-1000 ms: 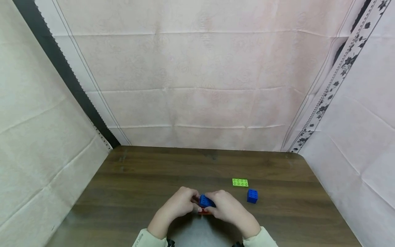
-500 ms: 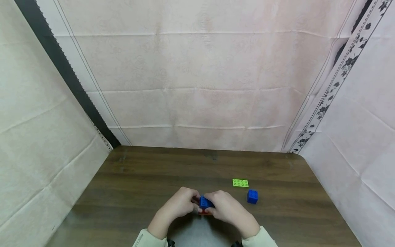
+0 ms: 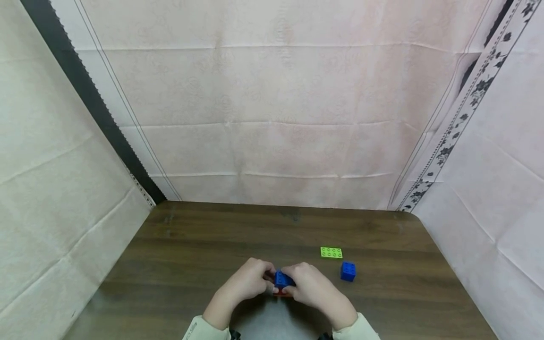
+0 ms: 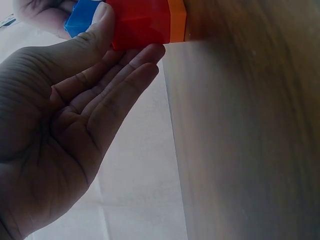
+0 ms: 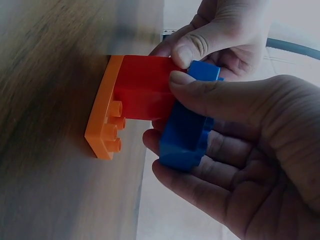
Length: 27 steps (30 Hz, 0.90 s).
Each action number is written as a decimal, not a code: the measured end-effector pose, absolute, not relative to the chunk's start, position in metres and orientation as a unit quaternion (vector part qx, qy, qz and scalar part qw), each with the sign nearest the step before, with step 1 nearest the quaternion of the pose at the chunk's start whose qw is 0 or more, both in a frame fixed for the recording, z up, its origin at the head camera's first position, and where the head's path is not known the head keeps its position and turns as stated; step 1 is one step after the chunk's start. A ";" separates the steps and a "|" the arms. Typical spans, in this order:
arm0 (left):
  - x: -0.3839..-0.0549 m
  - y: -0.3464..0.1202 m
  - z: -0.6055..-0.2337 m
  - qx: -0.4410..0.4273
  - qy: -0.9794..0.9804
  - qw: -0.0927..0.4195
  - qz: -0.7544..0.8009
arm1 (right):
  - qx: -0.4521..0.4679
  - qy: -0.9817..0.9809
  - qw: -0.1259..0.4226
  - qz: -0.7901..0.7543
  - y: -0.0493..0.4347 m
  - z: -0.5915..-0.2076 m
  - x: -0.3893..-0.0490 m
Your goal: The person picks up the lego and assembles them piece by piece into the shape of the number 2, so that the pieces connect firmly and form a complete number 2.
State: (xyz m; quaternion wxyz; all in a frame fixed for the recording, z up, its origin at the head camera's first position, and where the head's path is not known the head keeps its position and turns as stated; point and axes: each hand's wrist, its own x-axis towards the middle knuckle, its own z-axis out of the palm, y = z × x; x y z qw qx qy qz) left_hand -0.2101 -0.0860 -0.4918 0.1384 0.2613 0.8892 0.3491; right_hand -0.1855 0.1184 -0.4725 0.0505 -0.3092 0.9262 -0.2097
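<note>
A blue brick [image 5: 182,132] sits on top of a red brick [image 5: 147,87], which stands on one end of a flat orange studded brick [image 5: 102,127] on the table. My right hand [image 3: 309,284] pinches the blue brick, thumb on one side and fingers on the other. From the left side, my left hand [image 3: 250,279] holds the red brick, its thumb [image 4: 102,20] at the seam between red and blue. Several studs of the orange brick show beside the red one in the right wrist view. In the head view both hands cover much of the stack.
Right of my hands, a second blue brick [image 3: 348,271] lies on the brown wooden table [image 3: 204,236]. Slightly farther back lies a flat light-green studded brick [image 3: 331,252]. Pale cloth [image 3: 272,113] hangs behind and at both sides.
The blue brick between my hands has tipped from a slant to lie more level on the red brick. Both hands stay in nearly the same place.
</note>
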 end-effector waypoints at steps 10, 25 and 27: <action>-0.210 -0.086 -0.491 0.266 0.886 0.145 0.350 | -0.314 0.927 0.039 -0.202 0.117 -0.471 -0.184; -0.206 -0.090 -0.478 0.291 0.876 0.156 0.351 | -0.317 0.925 0.036 -0.207 0.119 -0.473 -0.184; -0.205 -0.090 -0.476 0.296 0.873 0.148 0.358 | -0.320 0.923 0.034 -0.210 0.119 -0.474 -0.185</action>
